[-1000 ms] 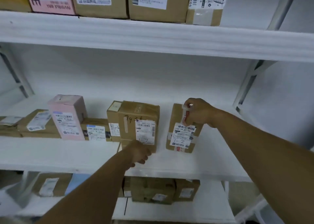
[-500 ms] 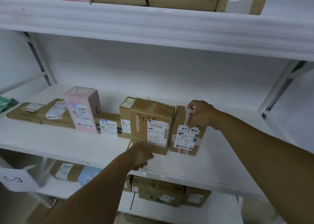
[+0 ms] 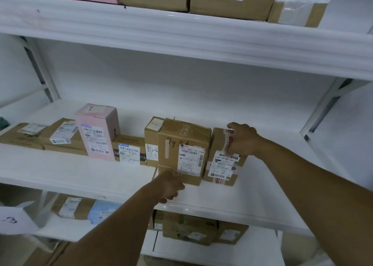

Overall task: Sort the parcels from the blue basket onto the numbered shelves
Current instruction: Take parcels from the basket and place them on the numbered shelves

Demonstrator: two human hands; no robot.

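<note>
While the right hand (image 3: 242, 139) grips the top edge of the small brown parcel (image 3: 222, 165), fingers curled round it, that parcel stands upright on the middle shelf (image 3: 70, 171). It is right of centre in the frame, touching the larger brown parcel marked 7936 (image 3: 181, 144). The left hand (image 3: 170, 189), at lower centre, has its fingers curled, with the knuckles at the lower front corner of the larger parcel. Whether it holds anything cannot be told. Both parcels carry a handwritten "1-2", as does the pink box (image 3: 96, 132) further left in the row. The blue basket is not in view.

Step in hand, by judgement: placement, with final alignment of the small parcel at the right end of the row. The next move calls for:
- letting go of the top edge without tipping the parcel, label facing outward;
- drawing both arms back, clear of the shelf above;
- fetching the next parcel from the basket.
</note>
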